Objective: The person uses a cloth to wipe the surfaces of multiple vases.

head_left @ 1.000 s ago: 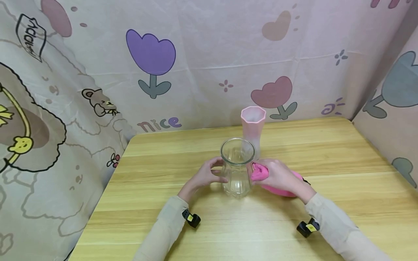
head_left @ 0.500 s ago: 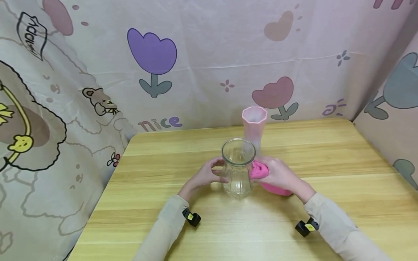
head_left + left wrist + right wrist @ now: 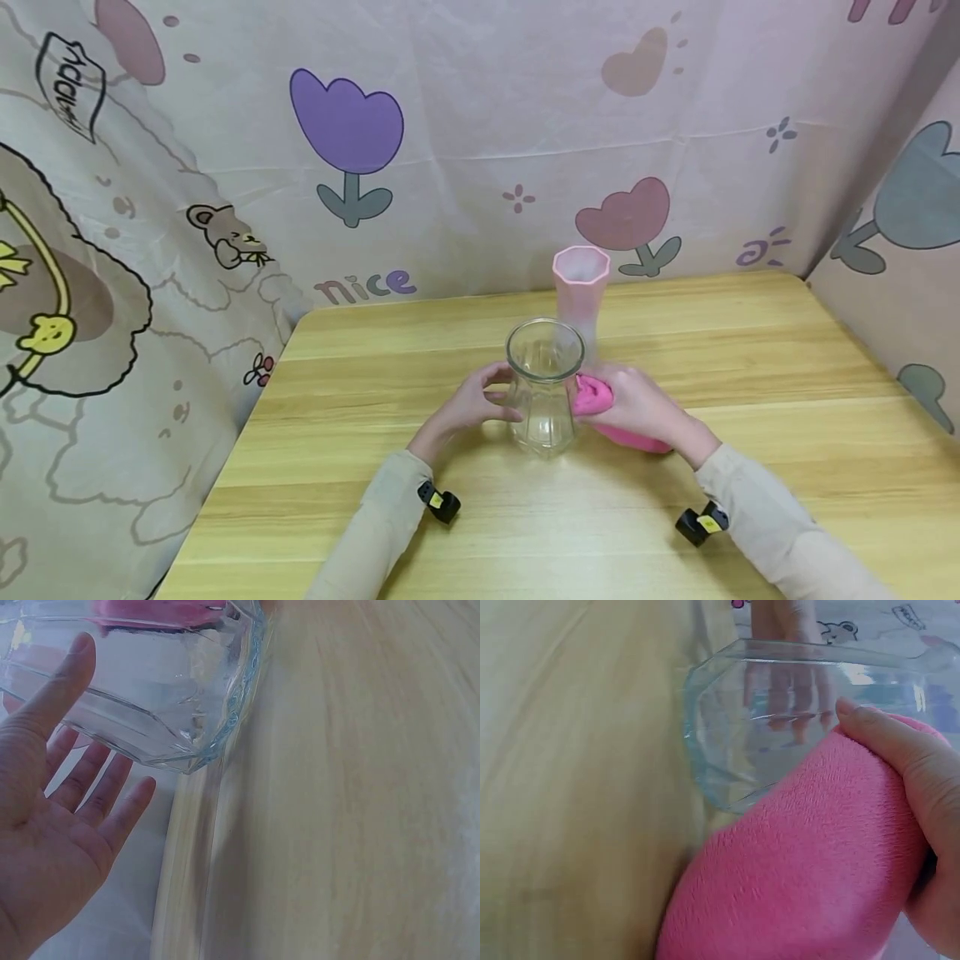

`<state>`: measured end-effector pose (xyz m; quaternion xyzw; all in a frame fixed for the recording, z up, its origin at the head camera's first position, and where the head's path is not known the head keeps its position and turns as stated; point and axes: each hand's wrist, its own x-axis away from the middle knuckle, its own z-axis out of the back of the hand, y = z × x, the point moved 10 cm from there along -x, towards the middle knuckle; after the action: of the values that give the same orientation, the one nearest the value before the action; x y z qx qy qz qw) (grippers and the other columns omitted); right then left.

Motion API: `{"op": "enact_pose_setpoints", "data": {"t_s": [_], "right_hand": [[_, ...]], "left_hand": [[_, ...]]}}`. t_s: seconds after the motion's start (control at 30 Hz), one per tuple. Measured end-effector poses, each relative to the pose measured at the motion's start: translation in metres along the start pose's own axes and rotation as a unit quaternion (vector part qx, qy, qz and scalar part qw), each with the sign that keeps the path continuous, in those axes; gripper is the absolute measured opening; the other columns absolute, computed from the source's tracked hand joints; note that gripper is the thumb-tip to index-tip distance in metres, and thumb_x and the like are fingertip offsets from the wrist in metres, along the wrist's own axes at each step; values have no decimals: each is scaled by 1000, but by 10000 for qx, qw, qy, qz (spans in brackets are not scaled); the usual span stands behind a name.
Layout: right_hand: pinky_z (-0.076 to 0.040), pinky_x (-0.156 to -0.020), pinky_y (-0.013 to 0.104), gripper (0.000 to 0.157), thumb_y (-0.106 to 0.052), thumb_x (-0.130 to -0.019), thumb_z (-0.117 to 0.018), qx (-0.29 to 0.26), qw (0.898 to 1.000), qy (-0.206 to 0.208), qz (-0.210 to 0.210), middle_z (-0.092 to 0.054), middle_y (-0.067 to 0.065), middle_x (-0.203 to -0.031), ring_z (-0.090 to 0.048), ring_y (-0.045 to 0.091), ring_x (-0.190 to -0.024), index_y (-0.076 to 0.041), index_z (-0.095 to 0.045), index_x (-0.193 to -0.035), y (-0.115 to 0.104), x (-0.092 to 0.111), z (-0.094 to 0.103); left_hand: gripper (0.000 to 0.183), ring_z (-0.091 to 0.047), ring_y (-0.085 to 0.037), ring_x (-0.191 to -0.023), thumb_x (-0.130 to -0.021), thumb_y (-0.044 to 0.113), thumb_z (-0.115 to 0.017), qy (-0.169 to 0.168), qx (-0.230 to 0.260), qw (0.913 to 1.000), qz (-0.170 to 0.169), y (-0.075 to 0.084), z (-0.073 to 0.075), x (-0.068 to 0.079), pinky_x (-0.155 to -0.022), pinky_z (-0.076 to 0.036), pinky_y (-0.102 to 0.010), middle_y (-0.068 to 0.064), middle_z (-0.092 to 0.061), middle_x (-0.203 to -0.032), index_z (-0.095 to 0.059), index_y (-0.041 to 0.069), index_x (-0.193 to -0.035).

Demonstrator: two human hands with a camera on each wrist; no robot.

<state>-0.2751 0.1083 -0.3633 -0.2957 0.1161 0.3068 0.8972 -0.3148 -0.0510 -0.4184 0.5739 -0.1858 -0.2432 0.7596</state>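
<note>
Between my two hands the clear jar (image 3: 543, 412) stands upright on the table (image 3: 360, 362), its mouth uncovered, and I take it as the middle of the clock. At nine o'clock my left hand (image 3: 468, 407) cups around its side, fingers spread and mostly straight, thumb on the near face; whether they bear firmly on the glass I cannot tell. At three o'clock my right hand (image 3: 643, 406) is clamped on the pink cloth (image 3: 593, 394), thumb over the fold, and the bunched part seems to meet the jar's side. Compared with a second ago, the change is small and lies in the cloth: a dark-edged end of it stuck out past my right wrist toward four o'clock, and now only a pink fold shows below the hand. Jar and left hand keep almost the same places. I read that as the cloth shifting while the jar stays steady, so the contact at three o'clock looks like where the work is, and the left hand matters mainly as a stop on the opposite side. Toward one o'clock, just behind the jar, the pink vase (image 3: 581, 300) stands upright, near enough that my right knuckles could knock it.
</note>
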Motion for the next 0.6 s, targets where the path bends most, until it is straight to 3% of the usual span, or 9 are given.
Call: {"op": "enact_pose_setpoints", "data": {"t_s": [0.1, 0.2, 0.3, 0.43, 0.6], "right_hand": [[-52, -65, 25, 37, -27, -69, -75, 329, 9992, -212, 9, -62, -9, -81, -59, 7, -74, -16, -64, -103, 2, 2, -11], [-51, -60, 23, 27, -29, -70, -74, 636, 9967, -504, -16, -59, -11, -73, -58, 7, -67, -18, -65, -92, 5, 5, -22], [-50, -59, 23, 32, -33, -68, -76, 608, 9956, -703, -151, -57, -11, -71, -55, 7, -65, -14, -64, -91, 9, 6, -24], [-50, -60, 26, 47, -35, -66, -79, 126, 9963, -684, -506, -59, -6, -75, -54, 9, -68, -7, -63, -101, 13, 4, -8], [-54, -72, 34, 57, -35, -67, -79, -342, 9963, -165, -773, -66, 5, -89, -61, 17, -80, -2, -62, -110, 7, -3, 32]], "left_hand": [[68, -41, -35, -120, -69, -3, -75, -23, 3, 10000, -23, 7, -1, 3, -98, -41, -43, -21, -46, -126, -42, -4, -128], [68, -41, -34, -119, -68, -4, -75, -7, 0, 10000, -26, 10, -1, 4, -99, -41, -42, -21, -47, -125, -42, -4, -128], [68, -42, -34, -119, -68, -4, -75, 5, -2, 10000, -44, 12, -2, 4, -99, -41, -42, -20, -47, -125, -42, -4, -128], [67, -41, -33, -120, -68, -4, -74, 11, 12, 10000, -20, 11, -2, 4, -99, -41, -43, -20, -47, -125, -43, -4, -127], [68, -42, -32, -120, -68, -5, -75, 23, 20, 10000, 12, 9, -1, 4, -98, -42, -40, -19, -48, -125, -43, -3, -128]]}}
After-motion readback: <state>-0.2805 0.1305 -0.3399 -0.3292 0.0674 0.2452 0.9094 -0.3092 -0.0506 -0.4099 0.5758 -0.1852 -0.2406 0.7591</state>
